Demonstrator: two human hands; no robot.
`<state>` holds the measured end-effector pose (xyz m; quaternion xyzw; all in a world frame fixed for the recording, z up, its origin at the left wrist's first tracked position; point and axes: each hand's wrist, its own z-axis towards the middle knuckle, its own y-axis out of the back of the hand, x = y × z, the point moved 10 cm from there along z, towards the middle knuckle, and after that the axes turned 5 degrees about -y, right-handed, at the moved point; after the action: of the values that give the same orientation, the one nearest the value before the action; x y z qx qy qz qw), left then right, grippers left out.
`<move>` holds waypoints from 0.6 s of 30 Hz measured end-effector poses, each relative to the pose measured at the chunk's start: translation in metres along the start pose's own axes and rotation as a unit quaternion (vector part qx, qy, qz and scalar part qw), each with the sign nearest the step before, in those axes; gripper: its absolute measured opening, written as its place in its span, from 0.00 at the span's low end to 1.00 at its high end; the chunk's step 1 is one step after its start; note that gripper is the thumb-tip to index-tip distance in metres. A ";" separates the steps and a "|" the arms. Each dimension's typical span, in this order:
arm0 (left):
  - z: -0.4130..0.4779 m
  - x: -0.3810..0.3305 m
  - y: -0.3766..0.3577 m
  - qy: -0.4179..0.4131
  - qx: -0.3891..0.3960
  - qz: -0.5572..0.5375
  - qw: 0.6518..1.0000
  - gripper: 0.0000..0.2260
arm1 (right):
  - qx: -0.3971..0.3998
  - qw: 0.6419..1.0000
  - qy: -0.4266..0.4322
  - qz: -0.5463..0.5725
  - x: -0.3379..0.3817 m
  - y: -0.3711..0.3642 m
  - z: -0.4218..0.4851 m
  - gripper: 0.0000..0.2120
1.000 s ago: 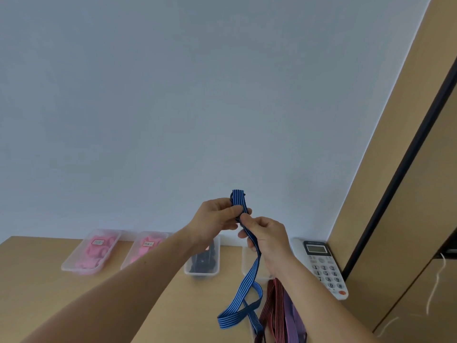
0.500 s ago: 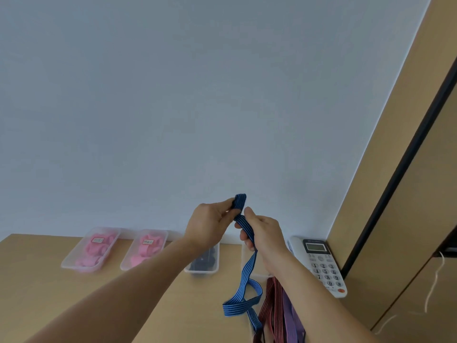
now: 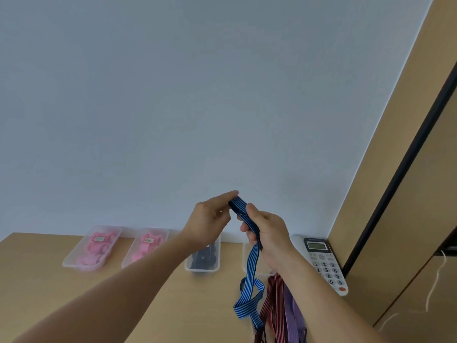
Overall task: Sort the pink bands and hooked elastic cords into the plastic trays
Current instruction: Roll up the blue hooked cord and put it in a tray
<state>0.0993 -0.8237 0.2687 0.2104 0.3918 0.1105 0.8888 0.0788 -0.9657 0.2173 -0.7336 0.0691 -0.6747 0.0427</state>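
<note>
My left hand (image 3: 207, 219) pinches the upper end of a blue striped elastic cord (image 3: 249, 276), raised above the desk. My right hand (image 3: 268, 233) grips the same cord just below, and the rest hangs down in a loop over the desk. Red and purple striped cords (image 3: 279, 310) lie in a heap under my right forearm. At the back of the desk stand two clear trays of pink bands (image 3: 95, 247) (image 3: 146, 246), a tray of dark items (image 3: 204, 259), and another clear tray (image 3: 247, 258) partly hidden behind my right hand.
A white desk telephone (image 3: 324, 262) sits at the back right of the wooden desk (image 3: 49, 293). A wooden cabinet (image 3: 408, 219) with a dark strip closes off the right side. A pale wall rises behind the trays.
Both hands have turned the cord's top end over and shifted slightly; the hanging loop has drawn up and swung a little to the right.
</note>
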 end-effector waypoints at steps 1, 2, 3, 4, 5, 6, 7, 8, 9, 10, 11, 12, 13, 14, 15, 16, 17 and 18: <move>-0.001 0.012 -0.003 0.084 -0.004 -0.090 0.992 0.18 | -0.008 1.000 0.004 0.000 0.000 0.001 0.000 0.18; -0.003 0.021 -0.008 0.154 -0.009 -0.181 0.971 0.17 | -0.018 1.000 0.007 -0.001 -0.001 0.003 0.000 0.18; -0.004 0.028 -0.015 0.206 -0.012 -0.253 0.945 0.14 | -0.028 1.000 0.011 -0.002 -0.001 0.004 0.001 0.18; -0.005 0.032 -0.020 0.244 -0.010 -0.296 0.923 0.12 | -0.036 0.999 0.017 -0.004 -0.001 0.005 0.001 0.18; -0.007 0.035 -0.025 0.275 -0.003 -0.322 0.906 0.12 | -0.042 0.999 0.026 -0.007 0.000 0.005 0.000 0.17; -0.010 0.037 -0.030 0.302 0.003 -0.340 0.891 0.14 | -0.045 0.998 0.038 -0.011 0.002 0.005 0.000 0.17; -0.013 0.037 -0.034 0.317 0.010 -0.357 0.878 0.15 | -0.044 0.998 0.048 -0.017 0.004 0.003 -0.001 0.17; -0.015 0.037 -0.037 0.318 0.016 -0.371 0.873 0.15 | -0.041 0.997 0.055 -0.026 0.005 0.002 -0.002 0.17; -0.014 0.035 -0.039 0.306 0.021 -0.383 0.871 0.15 | -0.036 0.997 0.056 -0.037 0.006 0.000 -0.003 0.17; -0.012 0.032 -0.038 0.288 0.029 -0.389 0.875 0.15 | -0.032 0.997 0.055 -0.048 0.005 -0.001 -0.003 0.17; -0.009 0.027 -0.036 0.267 0.043 -0.385 0.882 0.14 | -0.033 0.997 0.053 -0.055 0.005 -0.001 -0.003 0.17; -0.007 0.021 -0.036 0.244 0.061 -0.375 0.892 0.13 | -0.040 0.996 0.049 -0.057 0.004 0.002 -0.002 0.17; -0.005 0.016 -0.037 0.227 0.076 -0.363 0.901 0.12 | -0.052 0.996 0.046 -0.055 0.004 0.005 -0.002 0.18; -0.004 0.015 -0.037 0.221 0.078 -0.346 0.908 0.12 | -0.063 0.996 0.043 -0.055 0.004 0.008 -0.002 0.19; -0.003 0.016 -0.036 0.223 0.067 -0.328 0.916 0.12 | -0.072 0.995 0.037 -0.060 0.003 0.010 -0.001 0.20; -0.003 0.017 -0.032 0.225 0.049 -0.306 0.924 0.11 | -0.078 0.994 0.030 -0.071 0.002 0.011 -0.001 0.21; -0.002 0.017 -0.029 0.221 0.035 -0.288 0.931 0.10 | -0.082 0.993 0.020 -0.084 0.001 0.012 0.000 0.22; 0.000 0.015 -0.027 0.206 0.029 -0.267 0.941 0.10 | -0.085 0.992 0.009 -0.096 -0.002 0.012 0.000 0.23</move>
<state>0.1101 -0.8417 0.2464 0.0962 0.6111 -0.1009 0.7792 0.0784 -0.9774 0.2136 -0.7316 0.0563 -0.6740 -0.0854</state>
